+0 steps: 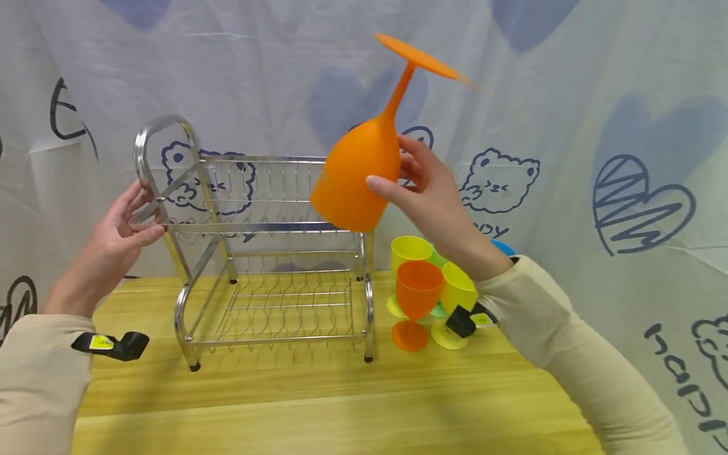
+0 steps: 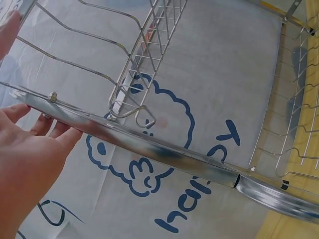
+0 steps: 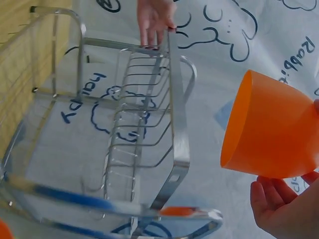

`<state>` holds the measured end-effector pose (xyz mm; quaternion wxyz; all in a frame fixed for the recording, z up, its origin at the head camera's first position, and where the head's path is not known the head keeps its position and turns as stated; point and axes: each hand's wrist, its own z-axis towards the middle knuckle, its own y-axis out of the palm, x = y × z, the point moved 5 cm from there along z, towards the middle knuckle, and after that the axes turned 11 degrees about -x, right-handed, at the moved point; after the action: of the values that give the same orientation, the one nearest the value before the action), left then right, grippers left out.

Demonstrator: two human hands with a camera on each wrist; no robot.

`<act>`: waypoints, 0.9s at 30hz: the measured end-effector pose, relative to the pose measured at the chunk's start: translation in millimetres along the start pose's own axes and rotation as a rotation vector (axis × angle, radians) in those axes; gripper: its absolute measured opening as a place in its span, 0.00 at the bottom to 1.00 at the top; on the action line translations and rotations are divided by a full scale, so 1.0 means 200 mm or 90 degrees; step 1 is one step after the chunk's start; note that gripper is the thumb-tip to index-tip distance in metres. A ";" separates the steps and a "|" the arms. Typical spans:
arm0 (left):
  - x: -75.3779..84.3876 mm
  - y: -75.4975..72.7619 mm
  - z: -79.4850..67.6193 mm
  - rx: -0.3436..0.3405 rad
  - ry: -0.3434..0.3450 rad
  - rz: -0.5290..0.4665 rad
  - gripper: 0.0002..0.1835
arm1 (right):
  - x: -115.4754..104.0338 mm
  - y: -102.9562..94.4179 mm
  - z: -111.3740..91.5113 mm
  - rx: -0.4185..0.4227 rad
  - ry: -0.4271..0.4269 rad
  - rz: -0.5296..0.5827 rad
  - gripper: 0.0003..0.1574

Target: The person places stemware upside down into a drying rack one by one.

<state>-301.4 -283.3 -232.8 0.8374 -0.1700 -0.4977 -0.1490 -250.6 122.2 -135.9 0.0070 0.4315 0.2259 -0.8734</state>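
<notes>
Cup [image 1: 361,174], orange, stemmed, bowl tipped downward, pinched in right hand [image 1: 438,199] at twelve o'clock in head view, left hand [image 1: 116,237] gripping metal rack [image 1: 256,227] at nine o'clock, other cups [image 1: 419,287] at four o'clock.

Six visible goblets [image 1: 355,177], one rack [image 1: 256,227]

Raised goblet [image 1: 366,164], foot edge [image 1: 454,74] blurred, green goblet [image 1: 437,256] mostly hidden

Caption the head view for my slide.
The right hand holds an orange goblet tilted mouth-down, while the left hand grips the metal rack.
</notes>
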 end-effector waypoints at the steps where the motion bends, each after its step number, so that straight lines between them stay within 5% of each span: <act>1: 0.00 0.00 0.00 0.002 0.008 -0.002 0.41 | 0.00 0.02 0.03 0.000 -0.001 0.011 0.37; 10: -0.02 0.01 -0.01 0.005 0.015 0.009 0.40 | 0.02 0.23 0.28 -0.028 -0.003 0.068 0.38; 27: -0.02 0.04 -0.01 -0.013 0.029 0.003 0.40 | 0.02 0.64 0.61 -0.089 0.079 -0.048 0.44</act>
<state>-298.2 -276.4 -237.5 0.8470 -0.1764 -0.4765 -0.1564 -317.3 -40.2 -124.4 -0.0101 0.4744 0.3023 -0.8267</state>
